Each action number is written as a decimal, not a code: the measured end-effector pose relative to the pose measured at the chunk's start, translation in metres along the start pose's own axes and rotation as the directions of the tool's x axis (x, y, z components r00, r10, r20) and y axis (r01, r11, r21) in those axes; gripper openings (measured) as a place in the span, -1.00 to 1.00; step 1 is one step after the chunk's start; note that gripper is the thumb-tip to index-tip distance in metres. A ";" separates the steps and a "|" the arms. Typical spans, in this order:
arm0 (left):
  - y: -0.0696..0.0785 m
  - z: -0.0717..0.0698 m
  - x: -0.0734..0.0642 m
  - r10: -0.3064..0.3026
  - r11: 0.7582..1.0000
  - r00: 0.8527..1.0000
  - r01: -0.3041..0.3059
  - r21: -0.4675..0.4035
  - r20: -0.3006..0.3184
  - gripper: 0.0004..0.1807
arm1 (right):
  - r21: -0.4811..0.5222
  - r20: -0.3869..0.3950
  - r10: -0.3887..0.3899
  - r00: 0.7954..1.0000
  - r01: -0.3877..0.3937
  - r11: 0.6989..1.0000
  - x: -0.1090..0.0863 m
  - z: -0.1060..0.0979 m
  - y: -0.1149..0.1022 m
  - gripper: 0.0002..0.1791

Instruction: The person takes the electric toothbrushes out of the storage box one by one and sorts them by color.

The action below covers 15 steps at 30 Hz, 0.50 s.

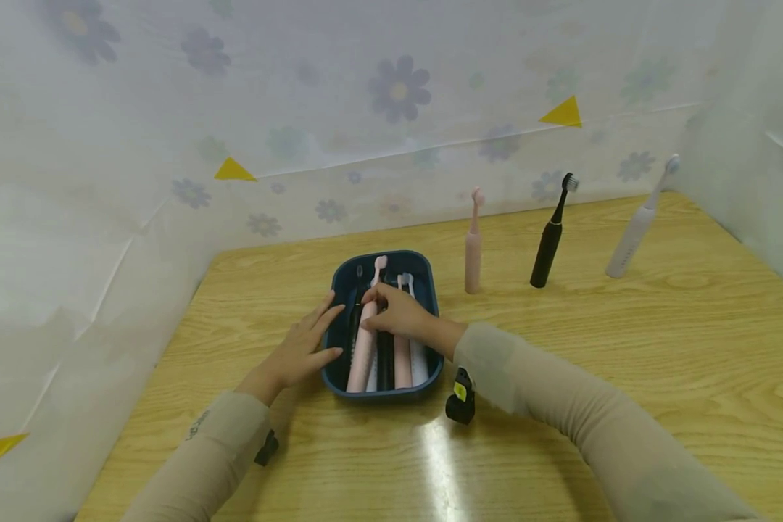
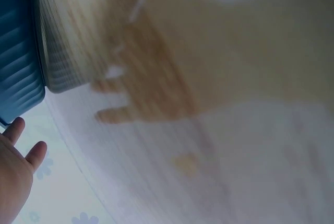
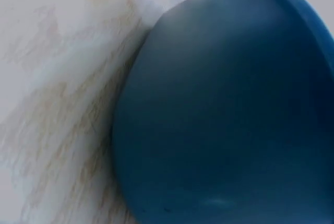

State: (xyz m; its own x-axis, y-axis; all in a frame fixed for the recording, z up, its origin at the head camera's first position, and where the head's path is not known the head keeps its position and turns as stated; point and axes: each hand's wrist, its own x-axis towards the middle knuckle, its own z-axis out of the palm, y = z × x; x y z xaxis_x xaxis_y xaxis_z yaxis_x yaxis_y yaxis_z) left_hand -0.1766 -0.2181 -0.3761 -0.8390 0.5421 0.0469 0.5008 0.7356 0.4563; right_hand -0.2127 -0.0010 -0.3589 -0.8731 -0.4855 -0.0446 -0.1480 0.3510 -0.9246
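A dark blue basket (image 1: 383, 396) on the table holds several electric toothbrushes lying lengthwise. My right hand (image 1: 398, 313) reaches into it and pinches a pink electric toothbrush (image 1: 362, 355) near the upper part of its handle. Beside that brush lie a black one (image 1: 385, 366), another pink one (image 1: 402, 366) and a white one (image 1: 418, 362), partly covered by my hand. My left hand (image 1: 300, 348) has its fingers spread at the basket's left rim. In the left wrist view, fingertips (image 2: 36, 153) show below the basket's ribbed wall (image 2: 18, 41). The basket fills most of the right wrist view.
Right of the basket, a pink toothbrush (image 1: 473, 261), a black one (image 1: 547, 254) and a white one (image 1: 629, 243) stand upright in a spaced row. The wood-grain table (image 1: 528, 449) is enclosed by pale flowered sheeting (image 1: 339, 87) at the back and sides.
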 end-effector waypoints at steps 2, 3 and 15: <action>0.000 0.000 0.000 0.000 1.000 1.000 0.000 0.001 0.001 -0.29 | 0.029 -0.012 0.014 1.000 -0.013 0.999 -0.002 0.001 -0.003 -0.59; 0.000 0.000 0.000 -0.001 1.000 1.000 0.001 0.000 0.000 -0.29 | 0.050 -0.016 0.020 1.000 -0.019 0.999 -0.003 0.001 -0.004 -0.58; 0.000 0.000 -0.001 0.008 1.000 1.000 -0.008 -0.003 0.003 -0.30 | 0.313 -0.041 0.049 0.998 -0.034 0.949 -0.008 0.006 -0.008 -0.55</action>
State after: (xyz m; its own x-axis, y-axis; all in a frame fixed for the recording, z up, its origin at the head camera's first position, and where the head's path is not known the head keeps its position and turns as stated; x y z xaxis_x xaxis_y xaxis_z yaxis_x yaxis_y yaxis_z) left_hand -0.1761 -0.2187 -0.3758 -0.8343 0.5492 0.0484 0.5070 0.7298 0.4586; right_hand -0.2017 -0.0048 -0.3535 -0.8974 -0.4349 -0.0744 0.0345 0.0990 -0.9945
